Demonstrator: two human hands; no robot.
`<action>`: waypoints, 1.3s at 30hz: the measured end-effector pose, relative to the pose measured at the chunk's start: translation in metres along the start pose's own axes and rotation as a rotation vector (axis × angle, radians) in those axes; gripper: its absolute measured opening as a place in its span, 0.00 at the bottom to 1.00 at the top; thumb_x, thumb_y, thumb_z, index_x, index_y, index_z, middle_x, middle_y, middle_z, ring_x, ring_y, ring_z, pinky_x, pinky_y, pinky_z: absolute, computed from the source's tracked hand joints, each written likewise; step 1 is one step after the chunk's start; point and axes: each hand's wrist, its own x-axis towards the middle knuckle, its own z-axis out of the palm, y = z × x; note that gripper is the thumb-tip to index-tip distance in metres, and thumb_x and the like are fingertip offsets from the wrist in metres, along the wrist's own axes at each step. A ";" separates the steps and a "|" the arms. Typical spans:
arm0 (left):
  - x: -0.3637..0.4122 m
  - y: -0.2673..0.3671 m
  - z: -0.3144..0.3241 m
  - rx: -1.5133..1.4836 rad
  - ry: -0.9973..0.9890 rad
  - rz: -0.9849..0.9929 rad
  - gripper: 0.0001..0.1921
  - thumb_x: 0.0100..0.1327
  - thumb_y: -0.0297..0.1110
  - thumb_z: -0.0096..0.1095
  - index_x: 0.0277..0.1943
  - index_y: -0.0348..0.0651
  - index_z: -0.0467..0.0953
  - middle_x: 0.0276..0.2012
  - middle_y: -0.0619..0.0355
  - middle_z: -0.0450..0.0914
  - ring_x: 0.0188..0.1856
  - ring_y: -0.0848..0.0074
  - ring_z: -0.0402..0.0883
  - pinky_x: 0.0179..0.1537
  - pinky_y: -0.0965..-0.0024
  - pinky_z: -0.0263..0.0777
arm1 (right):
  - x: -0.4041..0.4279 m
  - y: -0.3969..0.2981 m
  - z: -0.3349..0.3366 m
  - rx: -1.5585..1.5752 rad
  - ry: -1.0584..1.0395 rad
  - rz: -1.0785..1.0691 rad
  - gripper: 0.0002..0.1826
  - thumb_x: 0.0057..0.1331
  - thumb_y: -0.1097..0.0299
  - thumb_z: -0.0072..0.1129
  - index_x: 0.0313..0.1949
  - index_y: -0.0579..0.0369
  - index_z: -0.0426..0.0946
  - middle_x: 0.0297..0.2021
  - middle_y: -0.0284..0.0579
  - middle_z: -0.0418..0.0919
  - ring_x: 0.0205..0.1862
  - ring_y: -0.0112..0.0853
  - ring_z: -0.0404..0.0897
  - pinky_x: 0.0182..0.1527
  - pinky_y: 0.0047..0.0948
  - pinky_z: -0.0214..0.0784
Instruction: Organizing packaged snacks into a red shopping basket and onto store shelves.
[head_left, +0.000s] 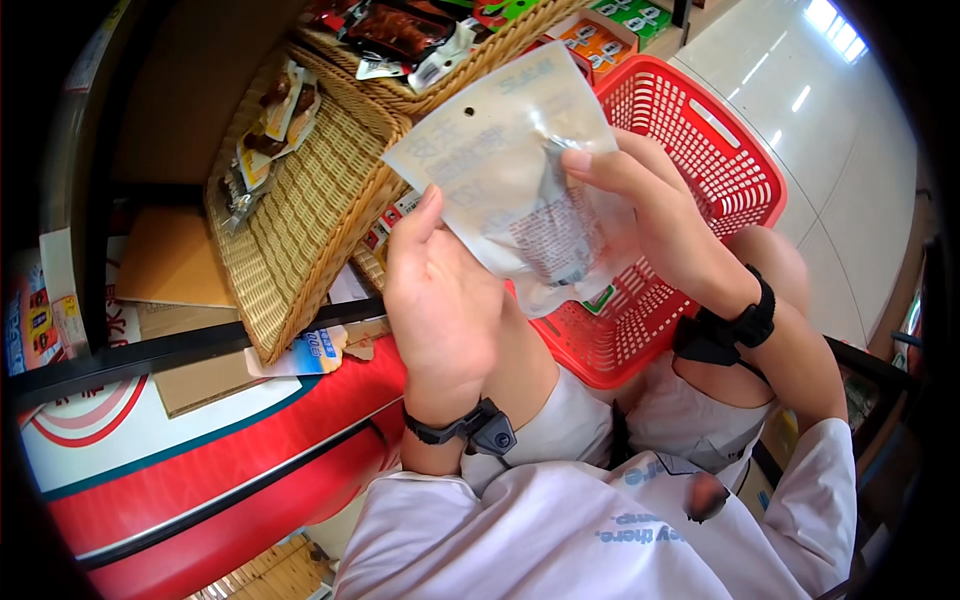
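A whitish plastic food pouch (517, 172) with a punched hang hole and printed writing is held up in front of me, its contents not clear. My right hand (660, 195) grips its right side, thumb pressed on the face. At the lower left edge, my left hand (442, 300) holds the pouch, thumb pointing up and fingers hidden behind it. Directly beneath lies a red perforated plastic shopping basket (750, 180), partly covered by the pouch and my arm. A small green-edged item (598, 300) shows inside it.
A tilted wicker basket (322, 195) at left holds several small snack packets (277, 120). Behind it, another wicker basket (442, 90) carries dark vacuum-packed food (401, 34). Orange and green boxes (600, 45) stand at the back. A black shelf rail (195, 341) crosses above cardboard (202, 386).
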 end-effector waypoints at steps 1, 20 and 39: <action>-0.001 0.000 0.001 0.015 0.013 0.008 0.25 0.75 0.41 0.43 0.68 0.34 0.64 0.68 0.48 0.69 0.70 0.60 0.66 0.72 0.55 0.53 | 0.001 0.001 -0.002 -0.007 0.000 0.012 0.24 0.68 0.57 0.58 0.54 0.64 0.76 0.43 0.40 0.80 0.45 0.25 0.78 0.50 0.25 0.68; -0.013 -0.004 0.001 0.212 -0.024 0.034 0.24 0.71 0.31 0.53 0.67 0.31 0.65 0.62 0.50 0.74 0.64 0.69 0.73 0.67 0.63 0.63 | -0.007 0.009 -0.002 0.052 0.015 -0.079 0.25 0.68 0.55 0.57 0.53 0.65 0.76 0.43 0.42 0.80 0.42 0.27 0.82 0.42 0.27 0.77; -0.015 -0.010 0.006 0.310 -0.046 0.051 0.18 0.71 0.29 0.57 0.60 0.31 0.73 0.55 0.53 0.80 0.56 0.74 0.79 0.60 0.68 0.70 | -0.015 0.009 -0.005 0.074 0.020 -0.099 0.24 0.68 0.56 0.58 0.52 0.65 0.77 0.43 0.41 0.80 0.44 0.25 0.80 0.45 0.25 0.73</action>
